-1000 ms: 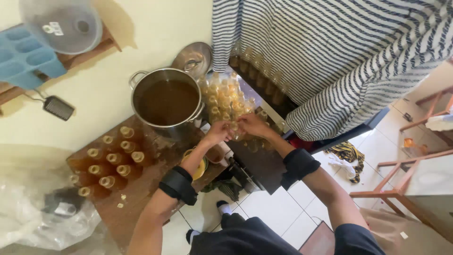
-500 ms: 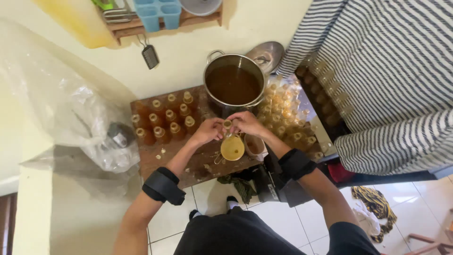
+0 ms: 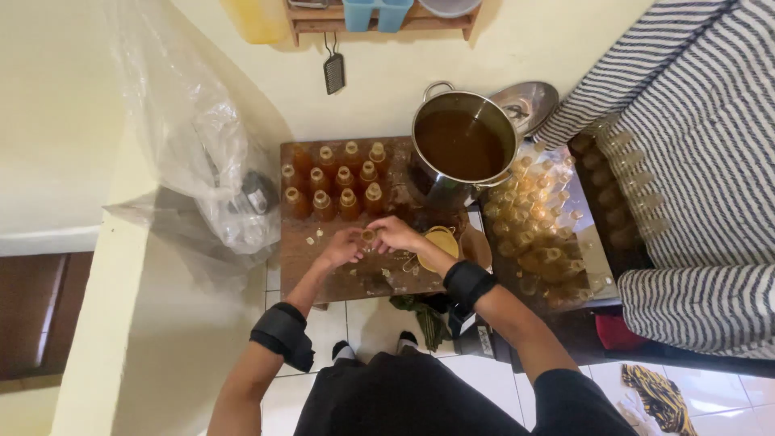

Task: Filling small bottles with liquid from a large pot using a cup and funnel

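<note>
My left hand and my right hand meet over the low wooden table, both closed on one small bottle of brown liquid; the right hand's fingers are at its top. Behind the hands stand several filled brown bottles in rows. A large steel pot of brown liquid sits at the table's far right. A yellow funnel lies just right of my right hand.
Many more bottles lie in a clear bag right of the pot, beside a striped cloth. A crumpled clear plastic bag hangs on the left. A pot lid leans on the wall. Small caps lie loose on the table.
The view has swung right and lower, so the table now sits near the middle. My hands have shifted left off the funnel and still work together on the small bottle.
</note>
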